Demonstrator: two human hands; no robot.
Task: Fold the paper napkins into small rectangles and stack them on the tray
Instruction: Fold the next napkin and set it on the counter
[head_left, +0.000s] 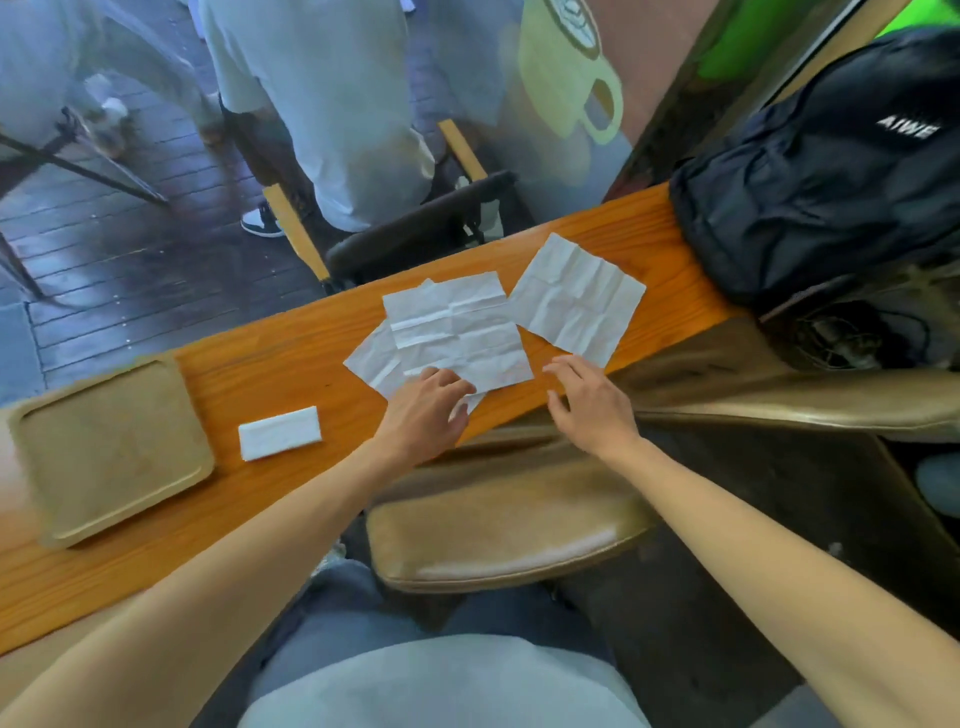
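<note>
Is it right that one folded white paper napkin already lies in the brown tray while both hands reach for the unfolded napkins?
Not quite. The head view shows the folded white paper napkin lying on the orange wooden counter beside the brown tray, not in it. Both hands, left and right, do reach for the unfolded napkins.

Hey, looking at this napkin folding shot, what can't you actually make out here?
- Head view: lower napkin lies mostly under the top napkin; whether more lie beneath is hidden.
- Left hand covers the napkins' near corner, so its grip cannot be told.
- Tray blurs at the left edge.
- Backpack is cut off at the right edge; its lettering is partly readable.
</note>
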